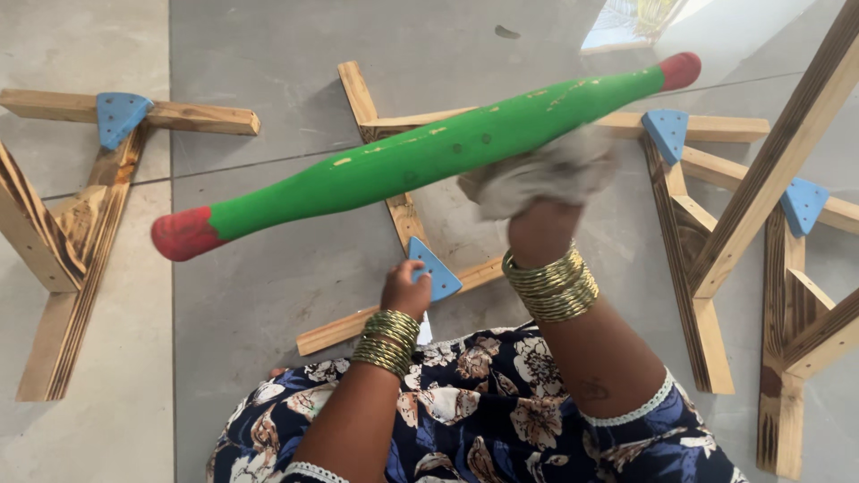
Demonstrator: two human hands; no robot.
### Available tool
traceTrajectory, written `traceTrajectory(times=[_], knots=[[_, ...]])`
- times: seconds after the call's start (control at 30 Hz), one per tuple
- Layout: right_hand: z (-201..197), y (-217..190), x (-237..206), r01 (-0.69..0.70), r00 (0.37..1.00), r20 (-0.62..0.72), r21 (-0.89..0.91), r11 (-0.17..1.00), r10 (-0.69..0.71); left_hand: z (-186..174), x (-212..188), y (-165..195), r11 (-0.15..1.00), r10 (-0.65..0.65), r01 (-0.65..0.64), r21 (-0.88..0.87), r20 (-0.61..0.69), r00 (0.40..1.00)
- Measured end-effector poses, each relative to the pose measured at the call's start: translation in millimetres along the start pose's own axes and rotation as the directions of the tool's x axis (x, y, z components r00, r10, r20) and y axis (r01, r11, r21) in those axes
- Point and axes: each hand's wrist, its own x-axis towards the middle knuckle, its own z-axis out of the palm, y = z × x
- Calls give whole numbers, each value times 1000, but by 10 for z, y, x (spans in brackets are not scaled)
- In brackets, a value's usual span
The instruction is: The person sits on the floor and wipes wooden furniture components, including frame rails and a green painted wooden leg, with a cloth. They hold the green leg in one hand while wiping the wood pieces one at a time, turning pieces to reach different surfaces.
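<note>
The cloth point(537, 179) is smeared by motion blur and wraps the right hand point(537, 228), so those fingers cannot be seen. Behind the green bat-shaped stick point(420, 152), part of a wooden frame point(394, 215) is covered. The left hand point(407, 288) shows only its back (grip unclear). Right of the stick, another wooden frame point(787, 268) runs off the picture's edge.

1. Long club-shaped piece point(420, 156): painted, green body with red ends, slight sheen; paint chipped in small spots, pale material showing beneath.
2. Rag point(537, 179): grey cloth, soft, crumpled, matt.
3. Frames point(63, 233): bare wood, grain strongly marked, dark scorched-looking streaks, unvarnished.
4. Corner plates point(121, 114): blue, matt, smooth.
5. Bangles point(550, 284): gold-coloured metal, shiny.
6. Floor point(250, 80): grey tiles, smooth, faintly glossy.
</note>
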Motion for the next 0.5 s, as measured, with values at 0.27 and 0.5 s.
traceTrajectory(times=[0.27,0.5], knots=[[300,-212,-1215,-532,537,843,298,793,43,1,126,-193,843,-225,196,-502,3,974],[607,-757,-1255,-72,252,959,150,986,-128,51,199,-215,820,-132,82,-566,-48,990]])
